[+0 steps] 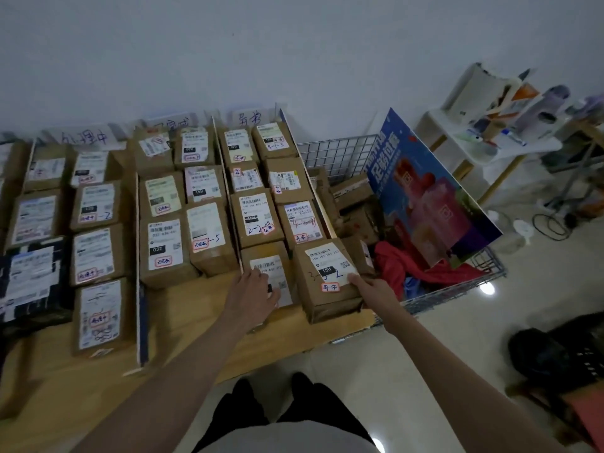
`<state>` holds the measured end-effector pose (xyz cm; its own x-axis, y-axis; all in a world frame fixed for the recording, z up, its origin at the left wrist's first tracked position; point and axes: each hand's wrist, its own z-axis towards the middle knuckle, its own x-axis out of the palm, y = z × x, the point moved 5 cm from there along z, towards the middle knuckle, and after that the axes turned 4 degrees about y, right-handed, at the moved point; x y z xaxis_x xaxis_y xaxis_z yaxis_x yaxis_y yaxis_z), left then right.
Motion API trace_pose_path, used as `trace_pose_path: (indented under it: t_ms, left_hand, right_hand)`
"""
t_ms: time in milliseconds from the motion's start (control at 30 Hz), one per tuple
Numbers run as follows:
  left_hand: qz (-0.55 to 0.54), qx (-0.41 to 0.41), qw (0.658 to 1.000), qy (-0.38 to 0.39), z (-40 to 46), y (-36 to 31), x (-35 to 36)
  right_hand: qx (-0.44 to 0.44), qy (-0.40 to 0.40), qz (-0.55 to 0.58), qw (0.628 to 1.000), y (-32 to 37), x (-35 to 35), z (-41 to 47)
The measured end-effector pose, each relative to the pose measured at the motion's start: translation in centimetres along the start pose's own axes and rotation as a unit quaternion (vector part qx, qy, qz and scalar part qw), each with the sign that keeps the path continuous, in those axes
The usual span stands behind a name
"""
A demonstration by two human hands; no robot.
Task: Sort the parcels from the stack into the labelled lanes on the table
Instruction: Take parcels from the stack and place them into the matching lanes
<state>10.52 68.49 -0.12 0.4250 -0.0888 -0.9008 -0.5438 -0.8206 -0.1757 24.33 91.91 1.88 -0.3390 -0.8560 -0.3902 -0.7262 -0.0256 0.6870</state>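
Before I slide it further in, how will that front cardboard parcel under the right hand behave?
The cardboard parcel looks stiff, with square, uncrushed edges. It probably slides flat on the wooden table rather than tipping, being low and broad. The right hand grips one corner, so it may pivot.

parcel under right hand (327, 282): "15H", handwritten "3-_-2", red stamp | parcel beyond it (258, 220): "2-2-10" | far-row parcel (273, 140): "4-1-3" | parcel left of the hands (165, 250): "032" | neighbouring parcel (207, 237): "-5" | lane sign at wall (251, 118): "异常"
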Motion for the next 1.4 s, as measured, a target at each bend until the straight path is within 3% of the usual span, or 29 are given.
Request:
trace_pose_path:
  t_ms: [467,1033,1400]
  left_hand:
    - [-0.002,-0.091,0.996,0.002,0.5,-1.3,0.9]
    - [-0.007,-0.119,0.993,-0.002,0.7,-1.5,1.9]
    - [-0.001,-0.114,0.993,0.007,0.7,-1.6,0.6]
  right_hand:
    - [-0.036,0.094,-0.085,0.991,1.3,0.2,5.5]
    - [-0.047,0.080,-0.129,0.987,0.5,1.1,8.3]
    - [-0.073,0.097,-0.234,0.965,1.2,2.3,9.1]
